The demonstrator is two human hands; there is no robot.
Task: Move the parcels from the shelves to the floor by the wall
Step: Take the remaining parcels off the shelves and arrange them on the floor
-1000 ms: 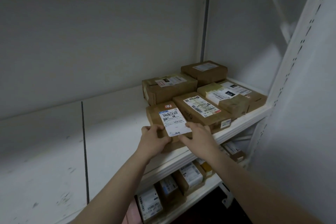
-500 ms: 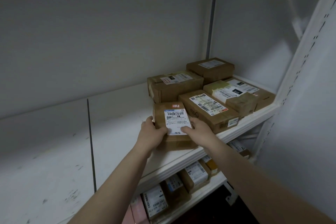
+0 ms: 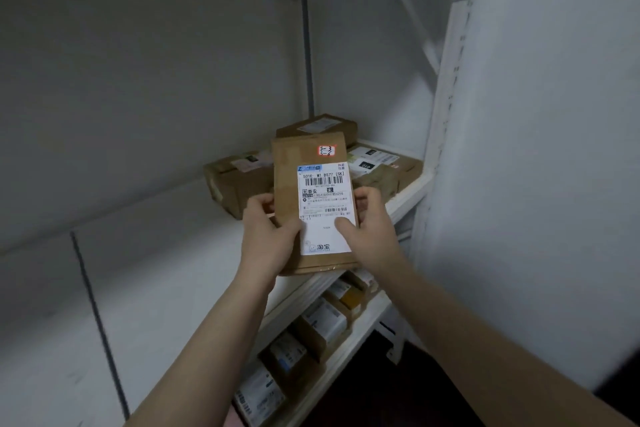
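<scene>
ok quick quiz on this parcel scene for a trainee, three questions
1. True or false: the labelled parcel lies flat on the shelf.
2. What grips it? A left only, B right only, C both.
3. Fill in: more parcels show on the shelf ___ this one.
Key: 1 false, it is held up and tilted. 2 C, left hand and right hand. 3 below.
</scene>
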